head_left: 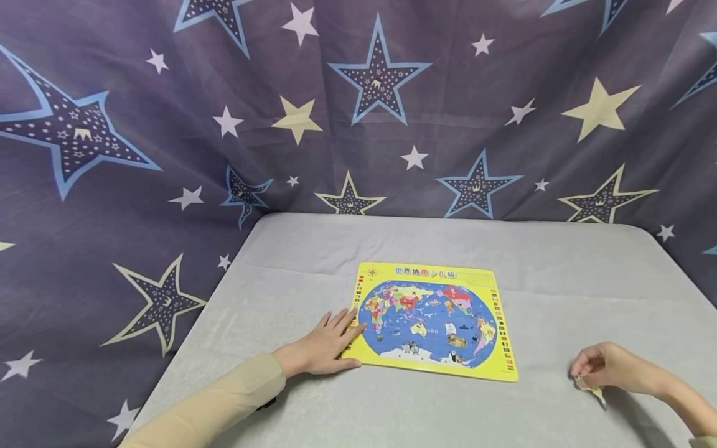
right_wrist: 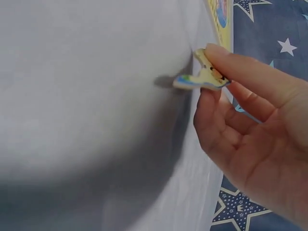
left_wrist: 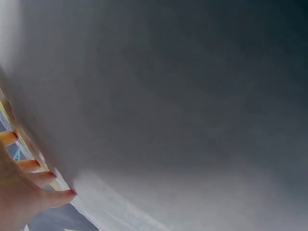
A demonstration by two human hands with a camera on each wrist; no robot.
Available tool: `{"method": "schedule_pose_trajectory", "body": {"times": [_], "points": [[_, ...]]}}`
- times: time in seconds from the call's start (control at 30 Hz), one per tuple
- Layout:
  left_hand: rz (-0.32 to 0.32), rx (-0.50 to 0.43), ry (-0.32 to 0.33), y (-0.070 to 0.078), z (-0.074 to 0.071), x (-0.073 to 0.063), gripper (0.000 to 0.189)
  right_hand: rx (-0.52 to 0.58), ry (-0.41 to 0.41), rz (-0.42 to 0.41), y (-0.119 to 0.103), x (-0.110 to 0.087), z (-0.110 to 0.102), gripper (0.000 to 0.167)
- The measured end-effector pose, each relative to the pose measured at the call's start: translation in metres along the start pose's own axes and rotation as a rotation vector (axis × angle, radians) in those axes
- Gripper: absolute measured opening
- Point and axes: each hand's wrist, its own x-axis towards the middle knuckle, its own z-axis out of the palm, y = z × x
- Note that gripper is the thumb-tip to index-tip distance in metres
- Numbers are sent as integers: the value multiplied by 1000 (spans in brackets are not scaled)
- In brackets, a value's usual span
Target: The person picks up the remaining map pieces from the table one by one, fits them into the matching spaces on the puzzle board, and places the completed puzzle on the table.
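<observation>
A yellow-bordered world map puzzle board (head_left: 431,368) lies flat on the table in the head view, with a blue oval of sea and coloured continents. My left hand (head_left: 322,345) rests with spread, straight fingers on the board's left border, the thumb by its lower left corner. Off to the right of the board, my right hand (head_left: 618,367) pinches a small puzzle piece (right_wrist: 204,74) between thumb and fingers, just above the table. That piece is irregular and pale yellow, with blue and green at one end. Only part of the left hand (left_wrist: 24,187) shows in the left wrist view.
A light grey cloth covers the table (head_left: 560,323). Behind it and along the left side hangs a dark curtain (head_left: 392,143) printed with stars.
</observation>
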Motion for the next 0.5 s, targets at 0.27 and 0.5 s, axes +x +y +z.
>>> {"method": "schedule_pose_trajectory", "body": {"times": [0.27, 0.5], "points": [[2, -5, 3, 1, -1, -1, 75, -3, -20, 17, -10, 12, -3, 4], [3, -1, 1, 2, -3, -1, 73, -139, 110, 109, -21, 32, -1, 8]]}}
